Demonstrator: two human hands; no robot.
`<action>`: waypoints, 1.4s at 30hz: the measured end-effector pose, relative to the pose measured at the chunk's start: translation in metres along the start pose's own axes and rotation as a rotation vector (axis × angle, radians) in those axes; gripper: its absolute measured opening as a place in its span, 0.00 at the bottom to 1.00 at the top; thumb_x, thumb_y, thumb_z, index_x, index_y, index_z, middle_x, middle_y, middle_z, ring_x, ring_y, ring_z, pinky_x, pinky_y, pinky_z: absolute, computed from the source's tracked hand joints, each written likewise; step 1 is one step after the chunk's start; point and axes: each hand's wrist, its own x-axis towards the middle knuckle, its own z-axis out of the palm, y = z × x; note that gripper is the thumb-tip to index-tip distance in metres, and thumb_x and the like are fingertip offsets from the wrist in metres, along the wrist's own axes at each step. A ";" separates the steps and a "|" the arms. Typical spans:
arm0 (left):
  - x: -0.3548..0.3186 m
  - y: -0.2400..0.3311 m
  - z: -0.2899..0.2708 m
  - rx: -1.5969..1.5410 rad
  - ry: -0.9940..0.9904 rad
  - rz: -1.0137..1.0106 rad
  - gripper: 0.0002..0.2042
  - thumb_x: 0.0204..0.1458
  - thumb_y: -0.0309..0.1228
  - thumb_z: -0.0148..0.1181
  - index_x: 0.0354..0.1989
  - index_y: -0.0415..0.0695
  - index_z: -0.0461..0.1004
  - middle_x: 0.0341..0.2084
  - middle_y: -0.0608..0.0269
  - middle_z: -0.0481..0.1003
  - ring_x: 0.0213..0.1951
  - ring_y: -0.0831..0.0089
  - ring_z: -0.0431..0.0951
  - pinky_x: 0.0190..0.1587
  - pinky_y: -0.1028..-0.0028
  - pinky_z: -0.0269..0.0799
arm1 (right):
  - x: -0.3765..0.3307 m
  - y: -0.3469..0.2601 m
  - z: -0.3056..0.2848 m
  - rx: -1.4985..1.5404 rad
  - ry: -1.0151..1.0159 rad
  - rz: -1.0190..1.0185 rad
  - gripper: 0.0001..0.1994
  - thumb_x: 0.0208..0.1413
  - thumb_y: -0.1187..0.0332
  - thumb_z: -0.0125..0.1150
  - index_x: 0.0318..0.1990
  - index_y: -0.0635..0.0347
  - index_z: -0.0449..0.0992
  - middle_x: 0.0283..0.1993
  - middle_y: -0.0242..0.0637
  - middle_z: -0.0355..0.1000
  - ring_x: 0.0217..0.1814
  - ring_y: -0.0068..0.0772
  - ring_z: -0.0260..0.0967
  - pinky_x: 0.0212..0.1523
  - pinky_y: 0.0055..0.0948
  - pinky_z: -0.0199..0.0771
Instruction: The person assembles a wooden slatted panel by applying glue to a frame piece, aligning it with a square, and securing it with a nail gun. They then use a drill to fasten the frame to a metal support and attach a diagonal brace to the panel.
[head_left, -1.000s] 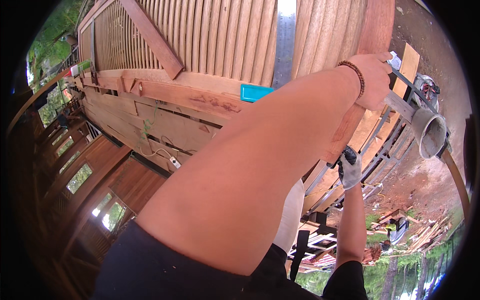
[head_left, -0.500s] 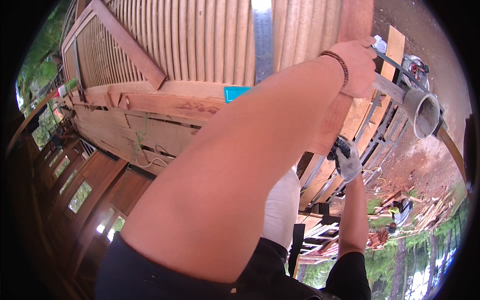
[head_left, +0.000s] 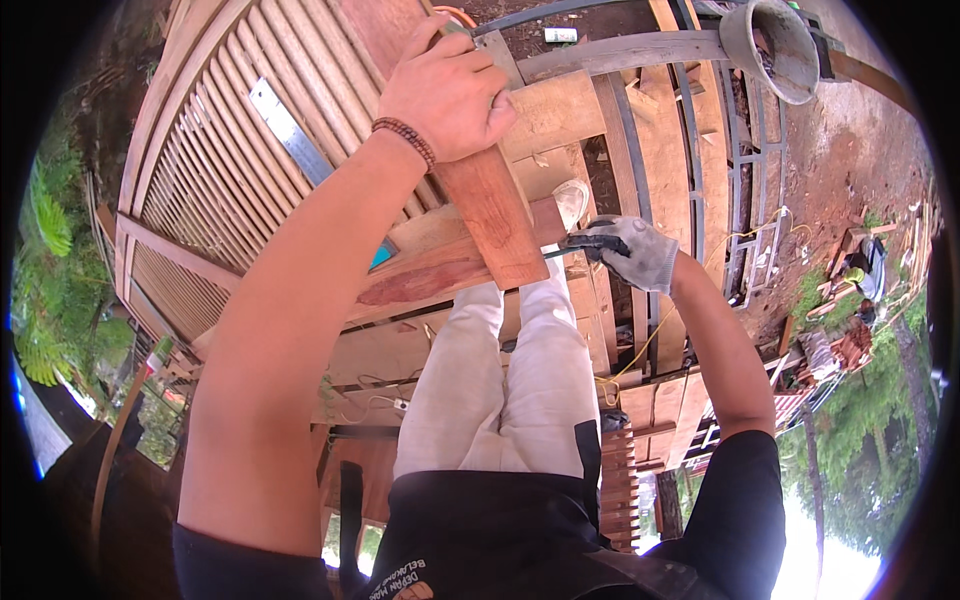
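My bare left hand, with a beaded bracelet at the wrist, is closed over a reddish wooden board. This board lies across the end of a slatted wooden panel, over the panel's edge rail. My gloved right hand grips a slim black-handled tool, its exact kind unclear. The tool's thin shaft points left toward the board's near end. On the slats lies a steel square with a turquoise handle, part of which my left forearm hides.
A grey bucket stands beyond a timber beam at the upper right. Planks and metal frames lie right of the panel, with a yellow cord among them. My legs stand close below the panel.
The view has swung, so my legs and both arms now show. My left hand still grips the board. My right hand now holds the tool's shaft beside the board's near end.
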 end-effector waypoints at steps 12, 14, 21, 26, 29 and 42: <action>0.006 0.002 -0.007 -0.008 -0.057 0.033 0.06 0.44 0.34 0.57 0.25 0.47 0.76 0.28 0.68 0.75 0.40 0.68 0.72 0.65 0.54 0.54 | -0.027 0.011 0.005 0.100 -0.081 -0.130 0.15 0.56 0.72 0.53 0.51 0.54 0.78 0.47 0.45 0.74 0.47 0.41 0.73 0.53 0.33 0.72; 0.004 0.002 -0.007 -0.031 -0.033 0.028 0.06 0.44 0.34 0.57 0.25 0.47 0.76 0.28 0.68 0.75 0.40 0.68 0.72 0.65 0.54 0.53 | -0.049 0.022 0.004 0.546 -0.001 0.135 0.16 0.58 0.75 0.50 0.54 0.60 0.75 0.44 0.42 0.76 0.45 0.36 0.75 0.51 0.32 0.73; 0.002 0.001 -0.012 -0.063 -0.071 -0.015 0.10 0.45 0.39 0.56 0.23 0.47 0.77 0.27 0.66 0.75 0.41 0.67 0.72 0.66 0.54 0.51 | -0.068 0.036 0.026 1.220 0.621 0.139 0.21 0.58 0.84 0.43 0.58 0.69 0.71 0.41 0.38 0.77 0.36 0.25 0.73 0.40 0.25 0.76; 0.008 0.001 -0.012 -0.102 -0.050 0.001 0.10 0.44 0.39 0.56 0.22 0.46 0.76 0.26 0.64 0.74 0.39 0.66 0.71 0.65 0.54 0.52 | 0.009 0.018 0.014 1.225 0.764 0.172 0.22 0.57 0.86 0.40 0.59 0.67 0.70 0.39 0.45 0.77 0.33 0.31 0.75 0.38 0.26 0.78; 0.006 0.000 -0.016 -0.134 -0.051 -0.026 0.10 0.44 0.39 0.56 0.23 0.47 0.77 0.27 0.64 0.75 0.40 0.67 0.71 0.67 0.54 0.52 | 0.091 -0.027 -0.049 1.213 0.780 -0.012 0.20 0.58 0.85 0.43 0.57 0.66 0.72 0.38 0.42 0.78 0.34 0.29 0.76 0.39 0.24 0.78; 0.009 0.001 -0.016 -0.212 -0.038 -0.065 0.08 0.44 0.38 0.57 0.24 0.48 0.75 0.25 0.68 0.71 0.39 0.70 0.71 0.67 0.54 0.52 | 0.341 -0.142 -0.272 0.195 0.750 -0.090 0.13 0.58 0.65 0.52 0.48 0.51 0.79 0.52 0.46 0.74 0.55 0.50 0.70 0.57 0.41 0.69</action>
